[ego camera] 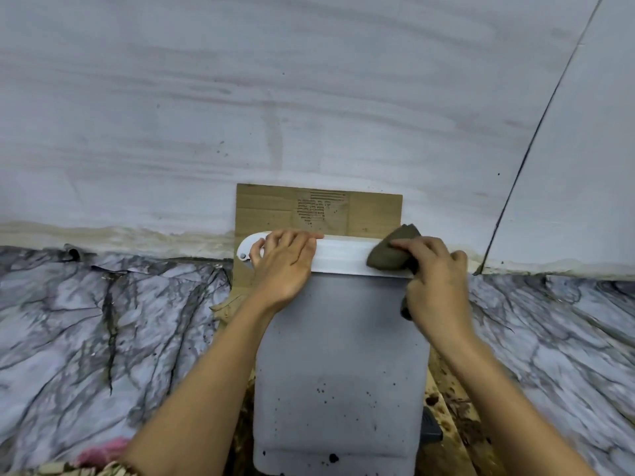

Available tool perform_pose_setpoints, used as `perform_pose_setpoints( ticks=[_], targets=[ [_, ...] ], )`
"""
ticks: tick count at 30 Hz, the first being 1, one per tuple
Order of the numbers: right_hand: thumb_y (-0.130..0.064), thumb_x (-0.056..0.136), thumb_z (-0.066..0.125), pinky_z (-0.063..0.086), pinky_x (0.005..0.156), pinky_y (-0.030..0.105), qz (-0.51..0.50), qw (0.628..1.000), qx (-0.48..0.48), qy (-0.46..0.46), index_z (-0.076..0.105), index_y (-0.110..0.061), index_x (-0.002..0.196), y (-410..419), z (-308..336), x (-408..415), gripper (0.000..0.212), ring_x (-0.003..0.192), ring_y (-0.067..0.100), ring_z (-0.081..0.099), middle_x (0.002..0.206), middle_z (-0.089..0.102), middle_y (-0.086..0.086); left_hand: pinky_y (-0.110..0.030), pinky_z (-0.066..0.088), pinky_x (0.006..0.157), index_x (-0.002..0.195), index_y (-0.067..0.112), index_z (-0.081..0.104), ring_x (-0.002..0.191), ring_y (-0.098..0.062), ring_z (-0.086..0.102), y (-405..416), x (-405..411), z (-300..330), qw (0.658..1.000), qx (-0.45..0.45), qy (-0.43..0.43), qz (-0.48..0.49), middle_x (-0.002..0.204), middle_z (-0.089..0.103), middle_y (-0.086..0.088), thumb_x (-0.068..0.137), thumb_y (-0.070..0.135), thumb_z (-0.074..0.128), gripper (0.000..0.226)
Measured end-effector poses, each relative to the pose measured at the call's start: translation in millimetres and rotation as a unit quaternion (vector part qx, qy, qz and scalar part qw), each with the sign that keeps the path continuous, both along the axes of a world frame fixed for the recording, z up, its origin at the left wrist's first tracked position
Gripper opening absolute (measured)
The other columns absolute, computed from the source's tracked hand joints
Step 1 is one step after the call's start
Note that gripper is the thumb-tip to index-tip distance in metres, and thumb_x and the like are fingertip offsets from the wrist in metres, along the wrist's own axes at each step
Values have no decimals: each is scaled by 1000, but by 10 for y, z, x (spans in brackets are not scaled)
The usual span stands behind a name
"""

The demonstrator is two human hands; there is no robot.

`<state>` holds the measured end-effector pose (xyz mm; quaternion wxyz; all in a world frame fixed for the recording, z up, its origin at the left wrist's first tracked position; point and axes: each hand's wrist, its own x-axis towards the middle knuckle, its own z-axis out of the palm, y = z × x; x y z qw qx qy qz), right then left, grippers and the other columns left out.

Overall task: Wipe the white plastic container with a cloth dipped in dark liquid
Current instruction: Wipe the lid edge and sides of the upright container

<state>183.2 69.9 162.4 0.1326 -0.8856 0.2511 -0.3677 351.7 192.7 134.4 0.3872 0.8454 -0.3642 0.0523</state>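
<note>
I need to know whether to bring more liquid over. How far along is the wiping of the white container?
In hand: the right hand presses the dark cloth on the far rim of the white container, while the left hand steadies that rim. Done: nothing clearly so; no wiped patch stands out. Left: the broad near face, where dark specks remain toward the bottom.

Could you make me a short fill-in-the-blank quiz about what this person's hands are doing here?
1. The right hand presses a dark, damp ____ onto the white plastic container.
2. The left hand steadies the container's ____ rim.
3. Behind the container, a brown ____ sheet leans against the pale wall.

Missing words: cloth; far; cardboard
</note>
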Motion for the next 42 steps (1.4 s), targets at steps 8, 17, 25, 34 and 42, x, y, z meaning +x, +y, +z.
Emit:
perform_pose_setpoints(
  ticks=[8, 17, 25, 34, 42],
  targets=[
    [-10, 77, 39, 49, 95, 49, 177, 930, -253, 201, 8, -36, 150, 324, -1741, 66, 84, 137, 35, 20, 148, 29, -12, -36, 7, 108, 122, 41, 54, 126, -8, 27, -104, 96, -31, 1000, 4, -20, 17, 127, 48, 19, 103, 38, 22, 38],
    [-15, 77, 48, 5, 117, 44, 172, 897, -368, 173, 22, -37, 147, -181, -1840, -211, 78, 146, 27, 5, 152, 25, -13, -62, 1, 108, 129, 36, 47, 144, -18, 9, -225, 66, -117, 993, 65, -62, 73, 142, 37, 12, 100, 48, 18, 42],
    [11, 72, 51, 27, 106, 63, -14, 990, -136, 21, 19, -37, 148, -373, -1562, -102, 95, 145, 37, 4, 158, 13, -10, -62, 2, 108, 128, 35, 48, 144, -18, 10, -293, 94, -145, 994, 40, -51, 85, 143, 39, 9, 101, 45, 23, 38],
    [-8, 78, 42, 35, 106, 48, 169, 943, -222, 182, 21, -37, 148, -141, -2556, -960, 79, 145, 33, 7, 158, 13, -14, -60, 3, 109, 126, 36, 48, 141, -18, 13, -263, 110, -157, 995, 35, -60, 76, 141, 40, 8, 101, 45, 23, 37],
    [16, 73, 33, 26, 114, 33, -48, 967, 170, -181, 33, -13, 144, -490, -995, 133, 76, 141, 27, 24, 153, 27, 9, -61, 6, 108, 124, 37, 48, 140, -18, 15, -249, 93, -185, 993, 25, -77, 84, 139, 41, 9, 101, 44, 25, 33]
  ],
)
